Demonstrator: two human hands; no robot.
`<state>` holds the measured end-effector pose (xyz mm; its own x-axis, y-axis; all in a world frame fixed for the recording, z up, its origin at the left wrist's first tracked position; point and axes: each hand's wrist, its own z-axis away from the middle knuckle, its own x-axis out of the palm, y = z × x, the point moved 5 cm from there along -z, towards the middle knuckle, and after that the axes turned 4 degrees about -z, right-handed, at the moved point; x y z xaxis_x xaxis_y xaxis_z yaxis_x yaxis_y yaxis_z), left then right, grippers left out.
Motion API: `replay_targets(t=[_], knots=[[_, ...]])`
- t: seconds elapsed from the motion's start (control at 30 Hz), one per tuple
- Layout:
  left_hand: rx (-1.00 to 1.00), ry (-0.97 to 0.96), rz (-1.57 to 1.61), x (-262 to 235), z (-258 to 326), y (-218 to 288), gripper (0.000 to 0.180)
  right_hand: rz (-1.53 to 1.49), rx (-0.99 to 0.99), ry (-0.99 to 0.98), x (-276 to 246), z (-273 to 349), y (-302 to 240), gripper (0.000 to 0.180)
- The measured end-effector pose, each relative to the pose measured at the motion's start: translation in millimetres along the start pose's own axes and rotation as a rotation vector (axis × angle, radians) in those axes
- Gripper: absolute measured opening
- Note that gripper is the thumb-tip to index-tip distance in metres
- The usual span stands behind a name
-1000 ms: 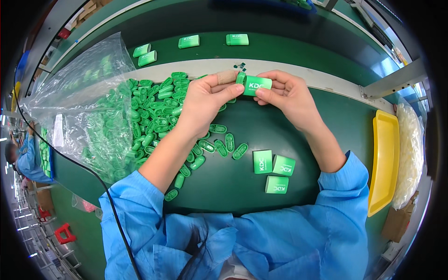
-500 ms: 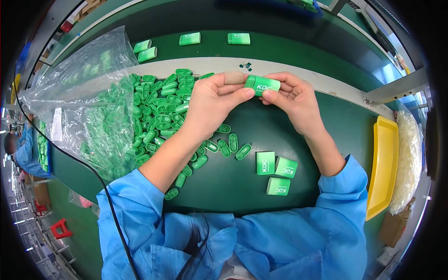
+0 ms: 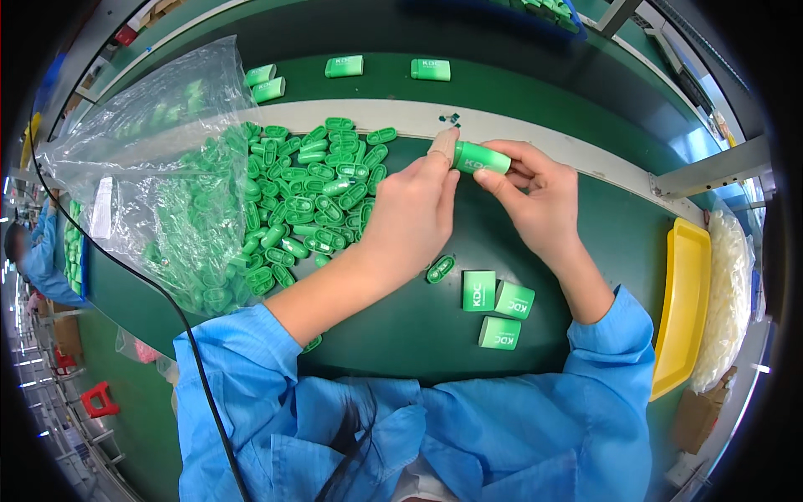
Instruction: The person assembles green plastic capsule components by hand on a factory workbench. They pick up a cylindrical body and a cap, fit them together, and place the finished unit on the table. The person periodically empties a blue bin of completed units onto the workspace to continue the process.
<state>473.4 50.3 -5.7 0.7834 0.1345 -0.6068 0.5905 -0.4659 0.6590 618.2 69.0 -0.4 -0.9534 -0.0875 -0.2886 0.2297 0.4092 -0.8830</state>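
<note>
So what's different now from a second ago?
The left hand turned and took its thumb off the green case; its fingertips are now at the case's left end. The case shifted slightly right, and the right hand still holds it. The three green pieces on the table and the yellow tray stayed put.

We take this for a factory workshop: a green table (image 3: 393, 326) heaped with small identical plastic parts (image 3: 326, 209), a large clear bag (image 3: 180, 167), a yellow tray (image 3: 683, 309) alongside, and another person (image 3: 38, 258) in matching blue workwear (image 3: 50, 284) off to our left
</note>
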Motion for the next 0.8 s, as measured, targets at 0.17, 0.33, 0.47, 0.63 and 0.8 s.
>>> replay_targets(t=[0.17, 0.33, 0.47, 0.63, 0.8], knots=[[0.055, 0.037, 0.099, 7.9, 1.6, 1.4, 0.052, 0.258, -0.103, 0.076, -0.4, -1.1, -15.1, 0.024], [0.018, 0.095, -0.164, -19.0, -26.0, -21.7, 0.058, 0.244, 0.173, 0.026, -15.0, -72.4, 39.2, 0.028], [0.058, -0.148, -0.228, -27.0, -30.7, -26.5, 0.023, 0.080, 0.481, 0.087, -43.9, -111.1, 101.9, 0.028], [0.211, -0.142, -0.407, -13.1, -11.5, -10.6, 0.021, 0.434, 0.206, 0.175, -64.0, -96.5, 85.9, 0.028], [0.168, -0.106, -0.339, -8.9, -11.9, -18.2, 0.023, 0.371, 0.288, -0.547, -22.2, 1.6, -8.2, 0.026]])
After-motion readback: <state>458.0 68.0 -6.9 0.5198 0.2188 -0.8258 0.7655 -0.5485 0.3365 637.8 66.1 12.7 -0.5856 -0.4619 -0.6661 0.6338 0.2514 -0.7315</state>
